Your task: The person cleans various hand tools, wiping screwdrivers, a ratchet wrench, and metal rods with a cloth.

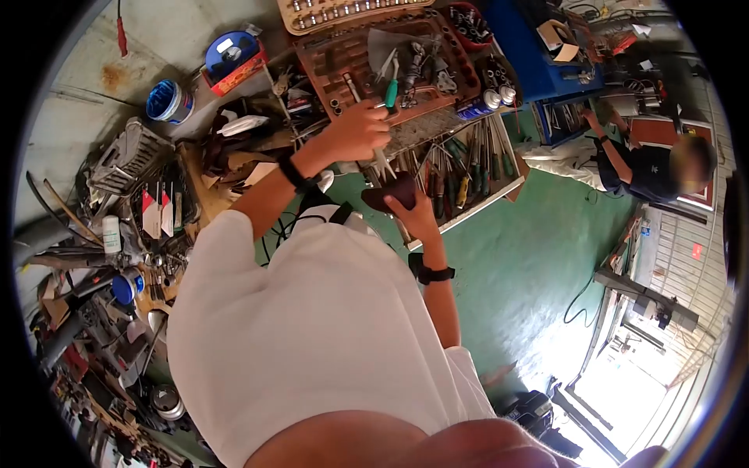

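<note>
My left hand (360, 131) is closed above the front of the bench, its fingers curled near a green-handled tool (392, 92). A thin pale shaft (381, 161) shows just below this hand; whether the fingers grip it is unclear. Lower and to the right, my right hand (417, 217) grips a dark maroon object (390, 193), thumb across its front. The shaft's lower end meets that object. Behind my hands lies a brown tool case (328, 58) with sockets and loose tools. An open drawer (511, 187) of screwdrivers is beside my right hand.
A co-worker (647, 168) in a dark shirt stands at the far right by a blue cabinet (511, 47). Spray cans (490, 100) stand right of the case. A blue bucket (170, 101), a grey crate (129, 156) and crowded tools are at the left. Green floor (499, 265) shows at the right.
</note>
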Available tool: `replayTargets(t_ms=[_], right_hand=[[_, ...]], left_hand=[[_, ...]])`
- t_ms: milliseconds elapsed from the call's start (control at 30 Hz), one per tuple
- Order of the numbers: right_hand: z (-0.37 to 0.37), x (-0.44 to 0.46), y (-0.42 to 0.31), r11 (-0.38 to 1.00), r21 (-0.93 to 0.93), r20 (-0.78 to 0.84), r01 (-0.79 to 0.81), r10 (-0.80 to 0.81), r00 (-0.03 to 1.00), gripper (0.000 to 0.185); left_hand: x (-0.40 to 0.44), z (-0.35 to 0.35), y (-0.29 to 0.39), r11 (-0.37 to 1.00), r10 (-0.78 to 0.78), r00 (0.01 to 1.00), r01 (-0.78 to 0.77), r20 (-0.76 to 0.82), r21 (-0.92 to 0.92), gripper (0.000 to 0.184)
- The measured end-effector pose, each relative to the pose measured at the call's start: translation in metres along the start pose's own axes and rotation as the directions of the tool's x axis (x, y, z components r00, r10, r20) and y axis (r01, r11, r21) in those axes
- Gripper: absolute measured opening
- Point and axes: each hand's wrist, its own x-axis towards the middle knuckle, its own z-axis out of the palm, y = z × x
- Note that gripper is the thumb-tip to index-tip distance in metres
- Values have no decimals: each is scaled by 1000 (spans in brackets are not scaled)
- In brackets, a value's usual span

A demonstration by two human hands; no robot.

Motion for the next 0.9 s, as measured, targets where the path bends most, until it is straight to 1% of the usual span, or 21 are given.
replayTargets(t_ms=[67,100,133,167,200,233,267,333,367,400,433,467,500,533,600,667,733,767,800,867,900], right_hand=[[10,0,28,921,326,68,-213,202,977,39],[12,-2,29,914,355,45,-196,192,980,35],[15,-1,31,913,353,52,-203,197,979,35],[20,0,32,889,406,45,-211,212,976,35],[24,2,32,861,459,36,-219,229,973,34],[28,6,28,859,460,37,-223,233,972,34],[32,11,24,855,468,14,-221,243,970,33],[43,26,24,853,472,-5,-222,255,967,33],[51,35,30,815,537,8,-220,256,967,33],[58,45,34,770,599,22,-220,259,966,32],[61,56,33,811,544,28,-217,240,970,34],[66,67,32,808,544,37,-225,244,969,34],[71,78,28,856,489,8,-169,189,982,36],[75,90,26,896,430,-19,-109,129,991,38],[81,115,27,912,394,28,-113,111,993,44],[87,138,23,959,276,55,-68,55,997,50],[92,163,26,978,171,96,-116,101,990,54],[95,174,28,986,67,130,-156,146,981,60],[103,184,35,986,61,140,-154,144,980,60],[119,199,54,999,-35,-106,17,-21,994,61],[118,200,49,999,-36,-98,21,-25,995,61]], left_hand=[[1,20,-7,998,-25,999,23,38,53,13],[1,24,-10,993,-120,988,118,99,21,19],[2,26,-14,992,-127,987,126,101,17,19],[1,28,-19,937,-337,920,348,199,-23,31],[0,28,-25,833,-516,801,552,303,-38,44],[-4,33,-37,725,-628,665,689,405,-6,68],[-13,42,-51,725,-627,664,689,407,-8,68],[-25,47,-64,474,-762,555,829,333,-296,70],[-19,37,-70,27,-690,258,943,677,-331,62],[-22,38,-63,16,-690,250,943,679,-332,62],[-27,39,-56,-234,-613,291,821,735,-520,54],[-30,41,-54,-477,-541,355,617,762,-626,48],[-36,66,-54,-285,-732,293,688,615,-667,42],[-45,77,-61,-289,-733,287,689,617,-664,42],[-54,90,-81,-87,-814,355,708,460,-701,37],[-56,82,-102,-135,-782,323,747,533,-651,32],[-55,76,-111,-28,-875,343,667,340,-744,24],[-52,71,-117,1,-901,319,681,295,-732,20],[-55,77,-128,-4,-905,311,678,292,-735,20],[-63,92,-159,-45,-913,266,689,310,-723,19],[-64,91,-167,-95,-891,275,663,360,-743,19]])
